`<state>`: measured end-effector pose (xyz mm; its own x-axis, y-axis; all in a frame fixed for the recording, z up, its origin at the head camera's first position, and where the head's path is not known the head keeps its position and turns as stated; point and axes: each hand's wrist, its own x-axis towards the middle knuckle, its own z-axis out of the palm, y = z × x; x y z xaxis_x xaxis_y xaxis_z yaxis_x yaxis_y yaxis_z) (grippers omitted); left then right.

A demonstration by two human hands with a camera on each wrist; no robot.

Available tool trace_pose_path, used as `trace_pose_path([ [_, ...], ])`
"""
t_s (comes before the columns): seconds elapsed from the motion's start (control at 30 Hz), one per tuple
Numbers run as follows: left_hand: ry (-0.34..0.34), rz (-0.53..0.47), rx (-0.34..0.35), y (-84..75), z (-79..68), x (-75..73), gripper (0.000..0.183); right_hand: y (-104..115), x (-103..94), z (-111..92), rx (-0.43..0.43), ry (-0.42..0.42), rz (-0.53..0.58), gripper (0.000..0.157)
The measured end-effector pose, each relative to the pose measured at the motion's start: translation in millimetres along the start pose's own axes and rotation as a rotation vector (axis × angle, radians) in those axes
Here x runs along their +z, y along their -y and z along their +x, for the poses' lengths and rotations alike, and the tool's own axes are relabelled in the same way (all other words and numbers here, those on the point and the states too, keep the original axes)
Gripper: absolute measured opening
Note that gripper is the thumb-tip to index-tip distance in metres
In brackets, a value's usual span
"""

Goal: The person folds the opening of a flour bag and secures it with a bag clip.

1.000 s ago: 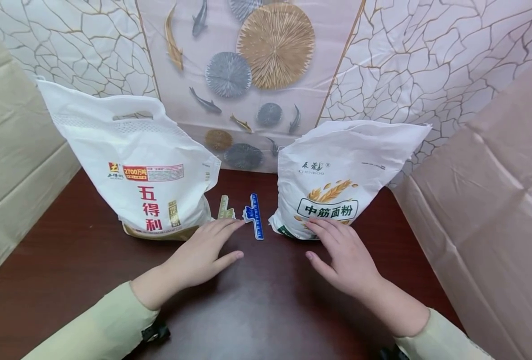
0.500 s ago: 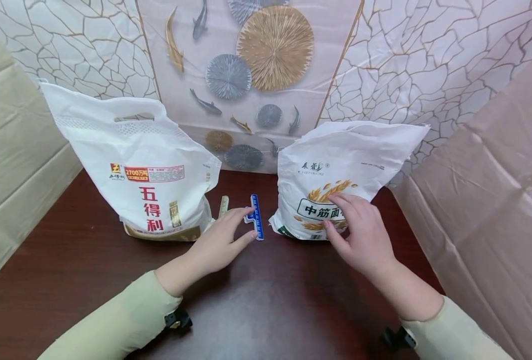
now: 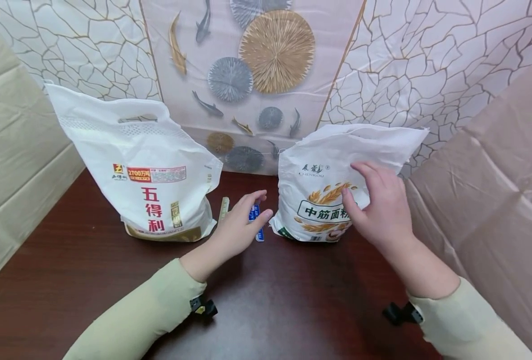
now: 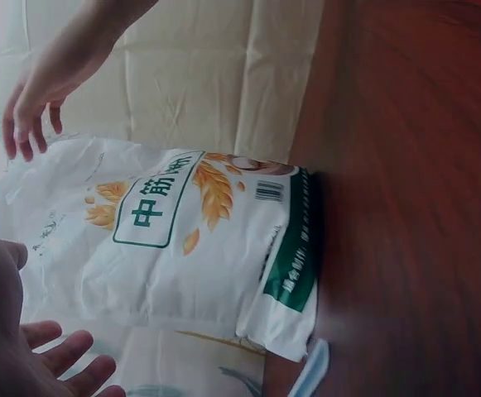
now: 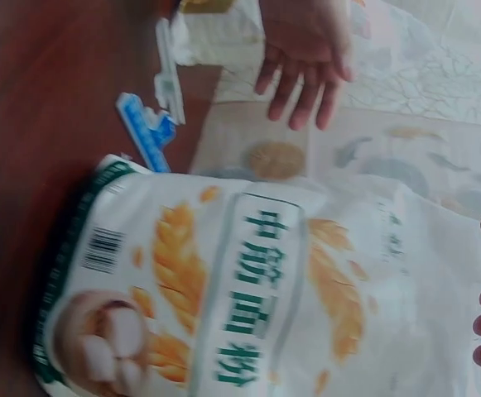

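Observation:
A white flour bag with wheat ears and green lettering stands on the right, its top leaning rightward. My right hand hovers in front of that bag's right side, fingers spread and holding nothing. Left of the bag, my left hand hangs over two clips, fingers loosely bent and nothing in them. Behind it the blue clip is partly hidden, and so is the pale green clip. In the right wrist view both clips, the blue clip and the pale one, lie on the table.
A larger white flour bag with red lettering and a cut-out handle stands on the left. Both bags rest on a dark reddish-brown table. A patterned cloth hangs behind, and beige cloth closes off the right side.
Both hands have risen from low over the table. My left hand has moved rightward across the clips, while my right hand has gone up and right along the smaller bag. The bags stay put.

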<state>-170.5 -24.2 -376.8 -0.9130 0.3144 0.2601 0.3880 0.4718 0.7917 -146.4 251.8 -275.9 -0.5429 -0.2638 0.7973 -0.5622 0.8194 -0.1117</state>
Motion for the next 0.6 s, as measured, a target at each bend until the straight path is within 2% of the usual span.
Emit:
trace_pose_path([
  [0.43, -0.126, -0.203, -0.012, -14.3, 32.5, 15.5, 0.056, -9.4, -8.4, 48.9, -0.041, -0.024, -0.069, 0.047],
  [0.6, -0.151, -0.240, -0.032, -17.2, 42.8, 19.9, 0.055, -10.4, -7.5, 59.1, -0.009, -0.034, -0.042, 0.046],
])
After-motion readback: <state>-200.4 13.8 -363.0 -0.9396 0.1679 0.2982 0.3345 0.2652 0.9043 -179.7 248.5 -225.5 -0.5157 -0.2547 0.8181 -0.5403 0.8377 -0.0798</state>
